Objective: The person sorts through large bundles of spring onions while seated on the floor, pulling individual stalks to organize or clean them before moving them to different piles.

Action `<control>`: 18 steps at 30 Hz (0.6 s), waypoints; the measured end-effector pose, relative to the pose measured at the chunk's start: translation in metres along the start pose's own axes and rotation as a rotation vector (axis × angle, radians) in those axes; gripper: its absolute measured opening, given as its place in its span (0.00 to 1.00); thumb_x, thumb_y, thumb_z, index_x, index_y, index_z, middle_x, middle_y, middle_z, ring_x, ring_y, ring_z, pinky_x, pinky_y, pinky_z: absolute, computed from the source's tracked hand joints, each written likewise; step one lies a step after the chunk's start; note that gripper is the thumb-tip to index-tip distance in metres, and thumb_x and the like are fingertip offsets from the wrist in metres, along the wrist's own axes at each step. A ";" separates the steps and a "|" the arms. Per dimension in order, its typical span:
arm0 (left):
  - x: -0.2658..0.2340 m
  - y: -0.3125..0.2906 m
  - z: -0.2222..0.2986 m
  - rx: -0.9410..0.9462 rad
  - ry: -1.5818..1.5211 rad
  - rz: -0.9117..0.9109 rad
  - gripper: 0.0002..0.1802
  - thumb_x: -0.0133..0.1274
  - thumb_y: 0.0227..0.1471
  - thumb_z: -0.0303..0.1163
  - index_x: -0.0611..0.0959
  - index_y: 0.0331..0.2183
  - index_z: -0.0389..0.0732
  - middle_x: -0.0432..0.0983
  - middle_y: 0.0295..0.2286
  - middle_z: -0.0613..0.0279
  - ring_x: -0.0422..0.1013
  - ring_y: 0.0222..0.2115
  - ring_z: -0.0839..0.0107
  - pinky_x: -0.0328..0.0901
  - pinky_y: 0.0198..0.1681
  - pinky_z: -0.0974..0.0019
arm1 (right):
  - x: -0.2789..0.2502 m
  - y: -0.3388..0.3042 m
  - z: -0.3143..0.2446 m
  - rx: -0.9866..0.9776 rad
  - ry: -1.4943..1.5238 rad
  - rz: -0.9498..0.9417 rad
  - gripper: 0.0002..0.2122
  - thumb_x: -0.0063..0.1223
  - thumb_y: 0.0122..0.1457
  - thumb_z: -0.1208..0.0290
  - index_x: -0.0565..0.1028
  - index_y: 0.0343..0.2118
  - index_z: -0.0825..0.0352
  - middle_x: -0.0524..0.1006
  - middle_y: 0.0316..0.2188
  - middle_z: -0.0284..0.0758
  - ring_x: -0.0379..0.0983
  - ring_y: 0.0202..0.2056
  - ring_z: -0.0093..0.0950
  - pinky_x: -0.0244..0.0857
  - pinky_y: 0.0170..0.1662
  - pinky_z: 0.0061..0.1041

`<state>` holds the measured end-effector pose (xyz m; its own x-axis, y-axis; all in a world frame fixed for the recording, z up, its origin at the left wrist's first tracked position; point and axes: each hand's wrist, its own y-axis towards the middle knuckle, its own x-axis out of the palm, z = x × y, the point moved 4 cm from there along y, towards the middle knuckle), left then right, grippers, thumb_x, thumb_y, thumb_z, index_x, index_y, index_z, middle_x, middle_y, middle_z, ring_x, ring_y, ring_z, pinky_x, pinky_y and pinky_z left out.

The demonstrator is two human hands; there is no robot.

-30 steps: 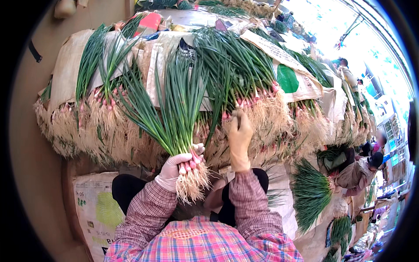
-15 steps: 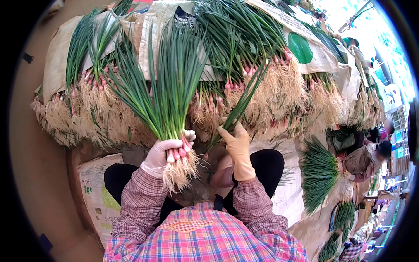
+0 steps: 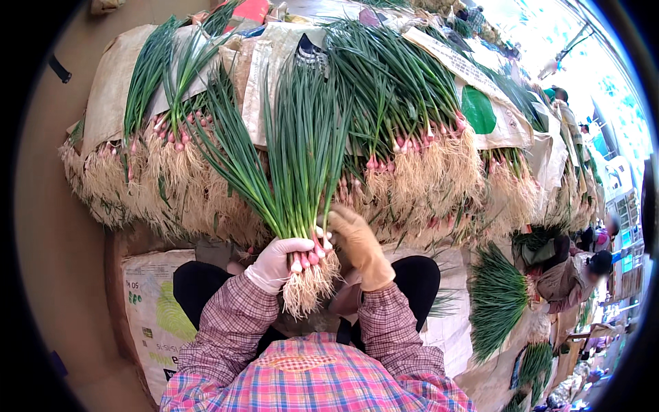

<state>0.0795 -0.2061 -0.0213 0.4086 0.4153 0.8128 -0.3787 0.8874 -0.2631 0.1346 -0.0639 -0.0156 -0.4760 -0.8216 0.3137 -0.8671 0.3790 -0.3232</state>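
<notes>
Left hand (image 3: 278, 261): some fingers were hidden behind the green onion bunch (image 3: 302, 172). Right hand (image 3: 358, 247): slightly blurred; contact with the bunch could not be determined. Plaid shirt (image 3: 316, 378) ran off the lower edge; red sheet (image 3: 250, 11) was cut by the upper. Printed sack (image 3: 158, 295): partly covered by left sleeve (image 3: 233, 326). Co-worker (image 3: 570, 278): hands too small to resolve.

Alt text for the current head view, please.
A pale-gloved left hand grips a bunch of green onions, roots hanging down; a tan-gloved right hand is at the bunch's right side. Beyond lie more onions, with pale sacks among them.
</notes>
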 end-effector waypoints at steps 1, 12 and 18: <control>0.002 0.000 0.000 -0.012 0.023 0.001 0.14 0.47 0.46 0.24 0.76 0.38 0.28 0.76 0.29 0.53 0.70 0.20 0.80 0.65 0.20 0.84 | -0.001 0.007 0.021 0.000 0.241 -0.098 0.16 0.54 0.57 0.67 0.71 0.46 0.68 0.76 0.33 0.30 0.70 0.33 0.17 0.65 0.37 0.16; -0.006 0.000 0.002 0.023 -0.053 -0.009 0.18 0.45 0.46 0.23 0.74 0.41 0.27 0.73 0.39 0.48 0.71 0.39 0.61 0.65 0.48 0.60 | -0.007 0.023 -0.005 -0.006 0.114 -0.072 0.08 0.51 0.56 0.73 0.74 0.38 0.66 0.75 0.33 0.29 0.70 0.32 0.19 0.64 0.37 0.19; -0.013 0.006 -0.003 -0.022 -0.095 -0.039 0.20 0.45 0.48 0.24 0.72 0.44 0.26 0.74 0.32 0.51 0.69 0.26 0.73 0.63 0.29 0.75 | 0.010 0.013 -0.010 -0.116 0.124 0.009 0.10 0.46 0.59 0.71 0.72 0.41 0.67 0.75 0.31 0.30 0.68 0.24 0.18 0.64 0.24 0.16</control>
<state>0.0745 -0.2059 -0.0354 0.3422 0.3601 0.8679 -0.3455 0.9072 -0.2402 0.1171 -0.0628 -0.0074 -0.4922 -0.7619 0.4210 -0.8704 0.4386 -0.2237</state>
